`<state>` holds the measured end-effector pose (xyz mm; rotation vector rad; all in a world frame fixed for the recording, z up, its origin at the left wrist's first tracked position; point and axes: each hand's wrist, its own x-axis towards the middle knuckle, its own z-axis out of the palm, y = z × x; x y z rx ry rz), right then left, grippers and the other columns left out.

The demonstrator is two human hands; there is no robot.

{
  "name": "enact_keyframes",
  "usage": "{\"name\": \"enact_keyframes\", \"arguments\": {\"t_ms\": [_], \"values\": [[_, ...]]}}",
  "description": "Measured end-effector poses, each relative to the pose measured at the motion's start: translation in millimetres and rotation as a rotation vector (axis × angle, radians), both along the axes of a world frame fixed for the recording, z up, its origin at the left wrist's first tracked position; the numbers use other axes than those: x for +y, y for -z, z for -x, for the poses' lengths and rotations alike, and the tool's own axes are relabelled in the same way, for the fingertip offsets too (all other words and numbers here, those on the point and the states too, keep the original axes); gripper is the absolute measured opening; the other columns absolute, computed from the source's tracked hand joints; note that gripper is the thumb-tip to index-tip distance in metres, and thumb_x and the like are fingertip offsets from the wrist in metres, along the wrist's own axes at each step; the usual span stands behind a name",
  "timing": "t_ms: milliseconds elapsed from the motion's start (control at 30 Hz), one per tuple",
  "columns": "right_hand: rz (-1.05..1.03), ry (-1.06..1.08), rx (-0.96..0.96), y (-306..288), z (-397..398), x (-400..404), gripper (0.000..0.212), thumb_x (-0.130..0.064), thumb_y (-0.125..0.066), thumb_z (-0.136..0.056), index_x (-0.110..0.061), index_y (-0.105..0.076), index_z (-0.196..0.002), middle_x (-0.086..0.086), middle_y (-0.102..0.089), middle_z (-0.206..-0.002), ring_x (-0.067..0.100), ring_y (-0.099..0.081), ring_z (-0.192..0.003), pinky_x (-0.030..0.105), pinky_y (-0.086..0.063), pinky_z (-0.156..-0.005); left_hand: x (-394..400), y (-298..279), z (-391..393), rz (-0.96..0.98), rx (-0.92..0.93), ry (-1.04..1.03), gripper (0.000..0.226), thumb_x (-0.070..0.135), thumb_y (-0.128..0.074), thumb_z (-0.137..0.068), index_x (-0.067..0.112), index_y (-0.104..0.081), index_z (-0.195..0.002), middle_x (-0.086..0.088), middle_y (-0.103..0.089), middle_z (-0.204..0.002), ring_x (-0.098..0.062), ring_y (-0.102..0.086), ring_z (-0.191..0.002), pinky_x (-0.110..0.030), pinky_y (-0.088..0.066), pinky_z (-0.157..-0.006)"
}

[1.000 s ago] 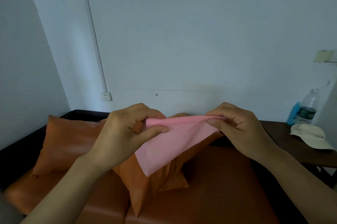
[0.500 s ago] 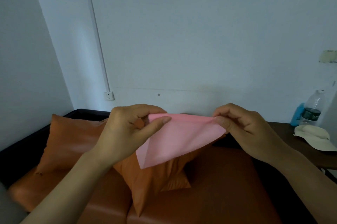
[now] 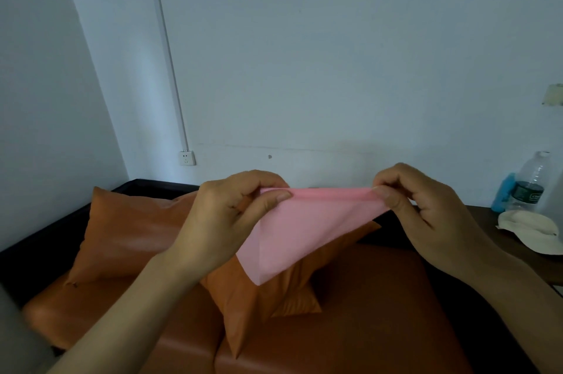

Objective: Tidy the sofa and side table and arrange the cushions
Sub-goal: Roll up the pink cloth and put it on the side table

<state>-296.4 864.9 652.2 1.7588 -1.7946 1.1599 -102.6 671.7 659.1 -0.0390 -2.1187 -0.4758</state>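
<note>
Left hand [image 3: 225, 221] and right hand [image 3: 426, 215] each pinch a top corner of a pink cloth [image 3: 301, 233], stretched between them above the sofa [image 3: 350, 312]. Cloth looks thin, limp, light; corners are the sensible grip. Two orange cushions [image 3: 128, 230] lie behind. Table [image 3: 518, 239] at right carries hat [image 3: 530, 229] and bottle [image 3: 530, 184]; little free room there.

A wall socket [image 3: 186, 158] sits low beside a white conduit [image 3: 166, 47].
</note>
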Motion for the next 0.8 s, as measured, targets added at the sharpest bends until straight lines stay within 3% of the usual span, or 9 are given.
{"name": "enact_keyframes", "arguments": {"t_ms": [100, 200, 267, 400, 467, 667, 800], "values": [[-0.018, -0.023, -0.084, 0.5, -4.9, 1.7, 0.021, -0.036, -0.039, -0.096, -0.030, -0.051, -0.112, -0.006, -0.059, -0.080, 0.011, -0.055, -0.064, 0.013, -0.040, -0.056, 3.3, -0.3, -1.5, 0.003, -0.023, 0.001, 0.022, 0.031, -0.057, -0.093, 0.027, -0.062, -0.114, 0.013, -0.064, -0.084, -0.005, -0.061, -0.073, -0.016, -0.047, -0.064], [-0.039, -0.040, -0.059, -2.2, -8.9, 2.7, 0.022, -0.036, -0.036, -0.098, -0.030, -0.054, -0.109, -0.016, -0.060, -0.085, 0.008, -0.057, -0.066, 0.015, -0.040, -0.054, 6.8, -1.8, -2.6, 0.057, -0.073, 0.032, 0.020, 0.019, -0.048, -0.100, 0.017, -0.060, -0.116, 0.020, -0.059, -0.095, 0.004, -0.057, -0.087, -0.006, -0.038, -0.076], [-0.039, -0.058, -0.017, -4.1, -10.0, 3.5, 0.023, -0.031, -0.037, -0.098, -0.024, -0.058, -0.101, -0.029, -0.057, -0.085, -0.002, -0.057, -0.073, 0.006, -0.039, -0.062, 7.6, -2.6, -3.4, 0.065, -0.119, 0.060, 0.024, 0.022, -0.042, -0.100, 0.015, -0.061, -0.114, 0.013, -0.059, -0.101, -0.005, -0.059, -0.098, -0.013, -0.042, -0.081], [-0.064, -0.077, -0.054, -4.6, -7.9, 5.0, 0.026, -0.037, -0.039, -0.098, -0.023, -0.061, -0.094, -0.011, -0.055, -0.072, 0.009, -0.057, -0.058, 0.011, -0.042, -0.062, 6.4, -3.0, -6.0, 0.024, -0.183, 0.093, 0.029, 0.038, -0.053, -0.094, 0.018, -0.062, -0.113, 0.004, -0.060, -0.098, -0.019, -0.060, -0.089, -0.030, -0.048, -0.073], [-0.070, -0.090, -0.088, -4.9, -8.6, 6.4, 0.027, -0.039, -0.042, -0.096, -0.021, -0.063, -0.095, -0.008, -0.056, -0.075, 0.010, -0.061, -0.057, 0.014, -0.047, -0.063, 6.0, -2.6, -6.6, -0.005, -0.168, 0.092, 0.030, 0.041, -0.060, -0.088, 0.020, -0.064, -0.110, 0.004, -0.061, -0.097, -0.021, -0.061, -0.086, -0.033, -0.048, -0.071], [-0.111, -0.123, -0.175, -8.3, -17.4, 10.7, 0.030, -0.047, -0.066, -0.080, -0.025, -0.068, -0.101, -0.004, -0.061, -0.089, 0.019, -0.066, -0.075, 0.036, -0.055, -0.063, 5.5, -3.6, -7.5, -0.075, -0.043, 0.043, 0.017, 0.033, -0.060, -0.088, 0.022, -0.070, -0.096, 0.012, -0.065, -0.090, -0.010, -0.063, -0.085, -0.026, -0.050, -0.069], [-0.073, -0.132, -0.163, -6.4, -16.8, 10.3, 0.025, -0.039, -0.063, -0.085, -0.021, -0.069, -0.101, -0.008, -0.062, -0.089, 0.013, -0.069, -0.069, 0.033, -0.058, -0.064, 5.2, -4.6, -10.5, -0.113, -0.050, 0.048, 0.018, 0.038, -0.061, -0.086, 0.024, -0.070, -0.093, 0.013, -0.066, -0.087, -0.010, -0.064, -0.083, -0.022, -0.050, -0.067]]}}
